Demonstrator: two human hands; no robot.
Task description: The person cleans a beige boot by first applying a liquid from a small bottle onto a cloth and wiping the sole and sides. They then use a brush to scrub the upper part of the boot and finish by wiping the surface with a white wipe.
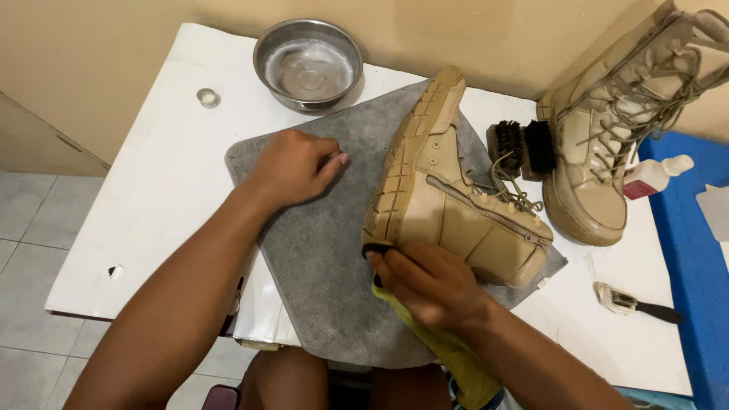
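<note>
Toward the upper left of the frame, a steel bowl [307, 64] sits on the white bench [152, 205]. Centre left, the left hand [292, 167] rests loosely curled and empty on the grey mat [326, 250]. Centre right, the right hand [429, 285] presses a yellow-green cloth [456, 357] against the sole edge of the tan boot [456, 205] lying on its side; wiping looks under way. Far right, a second boot [615, 144] stands untouched beside brushes [524, 148].

My arms are bare to above the elbows, no sleeves, watch or rings; both hands [292, 163] [429, 285] ungloved, nails short, knees uncovered.
</note>
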